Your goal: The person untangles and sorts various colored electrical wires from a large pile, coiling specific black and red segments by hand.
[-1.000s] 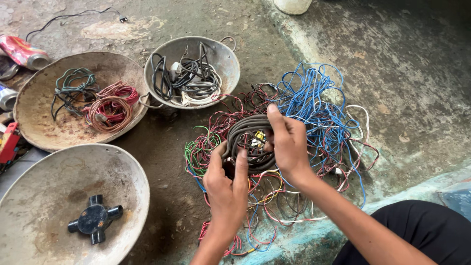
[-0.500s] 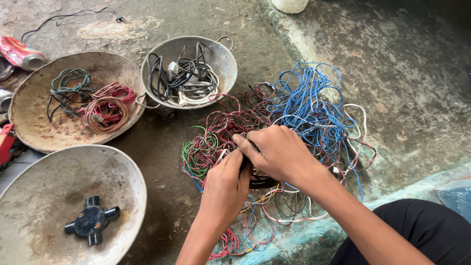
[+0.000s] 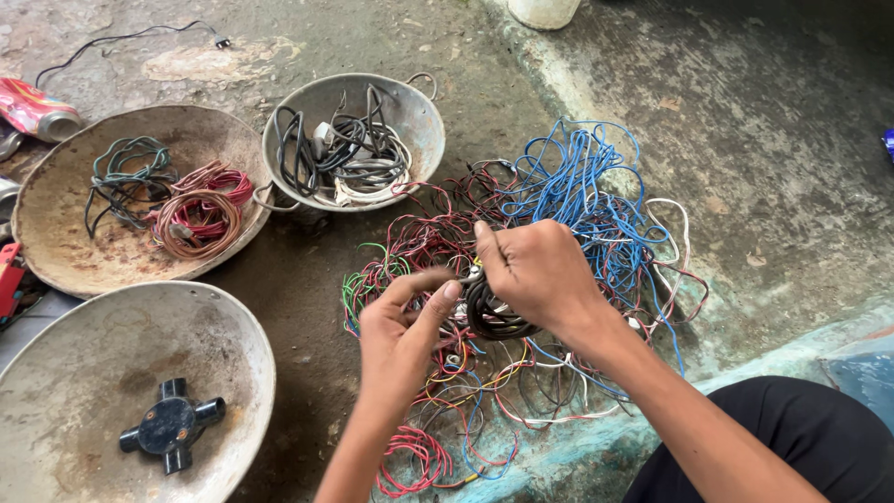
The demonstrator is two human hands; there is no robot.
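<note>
The right hand [image 3: 535, 275] is gripping a dark cable coil [image 3: 494, 317] above the wire pile [image 3: 559, 233]. The left hand [image 3: 400, 326] is pinching the coil's end beside it, just left of the pile's centre.

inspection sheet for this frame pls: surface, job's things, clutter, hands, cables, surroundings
Surface: stained concrete floor, with a painted ledge at the near edge.
Job's things: dark cable coil, held between both hands.
Clutter: three metal pans: one holds a black junction box, one green and red coils, one black and white cords; crushed can.
Hands: left hand pinches a wire end; right hand grips the coil.
Cables: loose wire pile, blue, red, green and white.
Surroundings: white container at top edge.
</note>
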